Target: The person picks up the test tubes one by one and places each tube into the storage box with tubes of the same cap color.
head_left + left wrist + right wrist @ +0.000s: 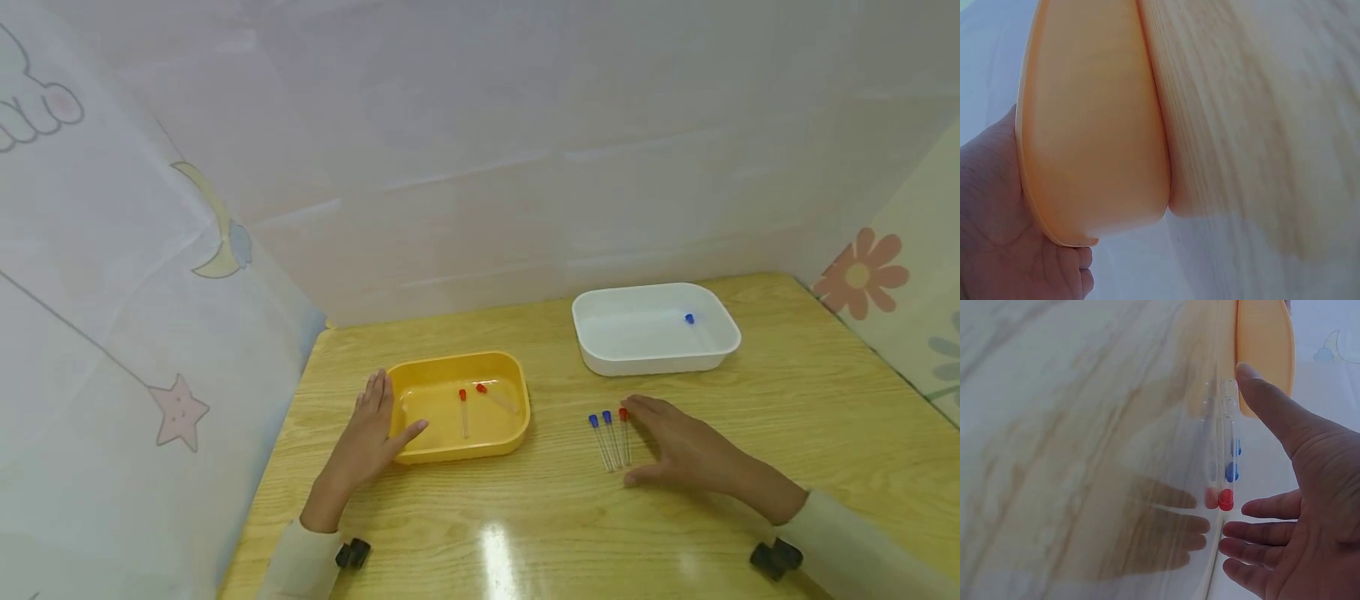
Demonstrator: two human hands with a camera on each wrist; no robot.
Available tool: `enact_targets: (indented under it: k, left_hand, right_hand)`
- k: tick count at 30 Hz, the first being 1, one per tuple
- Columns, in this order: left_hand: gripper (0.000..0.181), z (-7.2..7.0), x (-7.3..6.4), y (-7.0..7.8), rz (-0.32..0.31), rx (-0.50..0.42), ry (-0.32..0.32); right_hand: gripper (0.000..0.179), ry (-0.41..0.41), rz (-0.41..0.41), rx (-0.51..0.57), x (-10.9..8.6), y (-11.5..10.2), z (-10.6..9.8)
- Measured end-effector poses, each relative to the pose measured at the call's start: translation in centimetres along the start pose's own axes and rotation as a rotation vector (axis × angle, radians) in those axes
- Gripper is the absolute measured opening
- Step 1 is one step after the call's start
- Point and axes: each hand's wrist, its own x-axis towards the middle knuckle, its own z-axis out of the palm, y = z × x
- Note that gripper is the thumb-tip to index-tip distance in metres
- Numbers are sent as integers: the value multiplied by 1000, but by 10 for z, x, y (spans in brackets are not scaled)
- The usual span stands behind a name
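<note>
My left hand [367, 429] rests against the left end of a yellow tray [468, 451], its fingers straight along the outside and its thumb over the near rim. Inside lie two clear test tubes with red caps, one red-capped tube [462, 395] pointing away and another [481, 388] slanted. My right hand [690, 450] is spread just right of three test tubes on the table. Nearest it is a tube with a red cap [623, 413], between fingertips and thumb; beside that are two tubes with blue caps, a middle one [607, 416] and a left one [593, 421].
A white tray [645, 366] stands at the back right, with a blue cap [689, 318] showing inside it. The wooden table [555, 517] meets a cloth backdrop [480, 200] behind and at both sides.
</note>
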Motion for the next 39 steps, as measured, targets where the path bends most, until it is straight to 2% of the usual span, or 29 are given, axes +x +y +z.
enact_targets:
  k: [16,39]
  left_hand:
    - [103,-2,0,-1,9,4,16]
    - [104,0,-1,0,-12,-27,-9]
  right_hand:
    - [111,22,37,0,6,2,13]
    - [105,12,49,-20,7,3,10]
